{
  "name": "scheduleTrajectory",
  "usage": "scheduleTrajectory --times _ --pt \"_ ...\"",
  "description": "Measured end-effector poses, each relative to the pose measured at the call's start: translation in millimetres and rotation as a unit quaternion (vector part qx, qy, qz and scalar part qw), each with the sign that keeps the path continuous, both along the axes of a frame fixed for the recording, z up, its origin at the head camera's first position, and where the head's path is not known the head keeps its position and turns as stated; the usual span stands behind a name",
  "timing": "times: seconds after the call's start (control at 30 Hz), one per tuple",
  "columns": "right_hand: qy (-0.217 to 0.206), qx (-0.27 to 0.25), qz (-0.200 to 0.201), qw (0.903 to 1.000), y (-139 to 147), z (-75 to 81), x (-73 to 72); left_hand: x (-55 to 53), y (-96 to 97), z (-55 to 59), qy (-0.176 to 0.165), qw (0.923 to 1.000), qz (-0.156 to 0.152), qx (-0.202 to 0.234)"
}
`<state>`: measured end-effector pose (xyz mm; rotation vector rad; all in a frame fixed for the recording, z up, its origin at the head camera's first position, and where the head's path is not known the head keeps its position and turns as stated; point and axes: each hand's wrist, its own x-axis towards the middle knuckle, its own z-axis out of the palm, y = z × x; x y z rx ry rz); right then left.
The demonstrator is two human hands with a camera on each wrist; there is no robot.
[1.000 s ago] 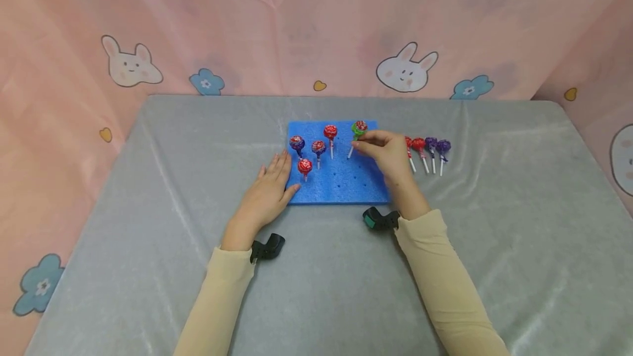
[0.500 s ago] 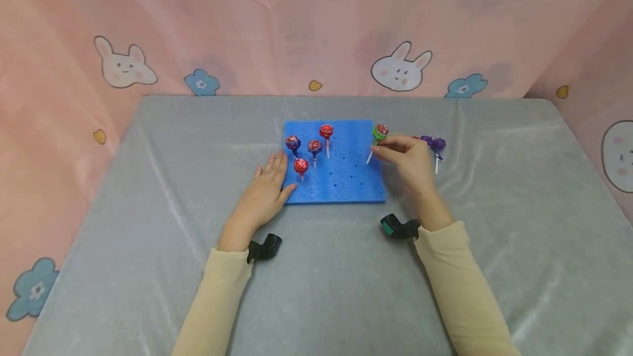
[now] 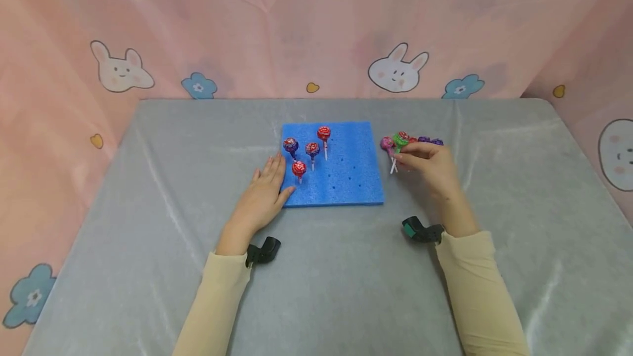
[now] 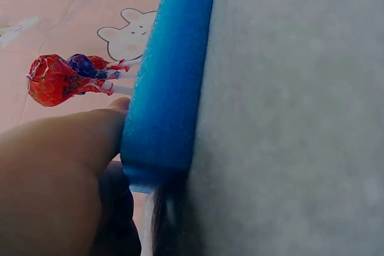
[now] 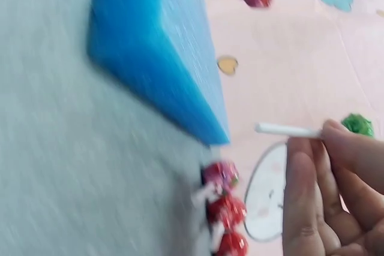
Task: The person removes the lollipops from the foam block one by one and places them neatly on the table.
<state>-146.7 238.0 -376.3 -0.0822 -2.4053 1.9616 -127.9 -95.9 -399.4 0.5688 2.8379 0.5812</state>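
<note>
My right hand point(image 3: 435, 172) pinches the white stick of a green-wrapped lollipop point(image 3: 400, 139) between thumb and fingertips, above the table to the right of the blue foam board point(image 3: 346, 194). In the right wrist view the bare stick end points toward the board. My left hand point(image 3: 259, 196) rests against the board's left edge, its fingers straight and its thumb on the near left corner. Several lollipops stand upright in the board: a red one point(image 3: 323, 133) at the back, a purple one point(image 3: 290, 145), a red-and-blue one point(image 3: 312, 149) and another red one point(image 3: 299, 168).
A row of lollipops lies on the grey table right of the board, partly behind my right hand: a pink one point(image 3: 387, 143), red ones point(image 5: 226, 210) and purple ones point(image 3: 436, 142). Small holes dot the board's right half. A pink curtain point(image 3: 277, 43) hangs behind.
My right hand has carried the green lollipop rightward from above the board to over the lollipop row, uncovering the pink one. My left hand stays at the board's edge.
</note>
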Motion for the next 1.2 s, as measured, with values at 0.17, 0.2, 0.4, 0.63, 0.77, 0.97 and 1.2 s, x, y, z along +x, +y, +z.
scheduleTrajectory --times 0.17,0.2,0.4,0.63,0.77,0.97,1.2 --pt "-0.061 0.089 0.045 0.9931 16 6.4 1.6 -0.2 -0.1 0.8 0.006 1.0000 -0.002 0.000" --pt "-0.072 0.101 0.059 0.9906 19 7.3 2.6 0.0 0.1 0.5 0.006 1.0000 -0.003 -0.001" --pt "-0.125 0.160 0.121 0.9717 31 2.4 4.0 3.6 0.5 -1.2 0.009 0.9999 -0.004 -0.003" --pt "-0.158 0.144 0.155 0.9644 34 -4.9 0.7 3.3 0.2 0.3 0.015 0.9999 -0.002 0.003" --pt "-0.176 0.122 0.150 0.9653 34 -7.6 -0.8 2.0 0.5 1.1 0.016 0.9998 -0.001 0.008" --pt "-0.183 0.114 0.151 0.9649 34 -9.3 -1.3 1.4 0.8 1.3 0.015 0.9999 -0.002 0.009" --pt "-0.162 0.143 0.167 0.9620 33 -7.9 0.0 0.4 0.2 -1.1 0.014 0.9999 -0.002 0.007"
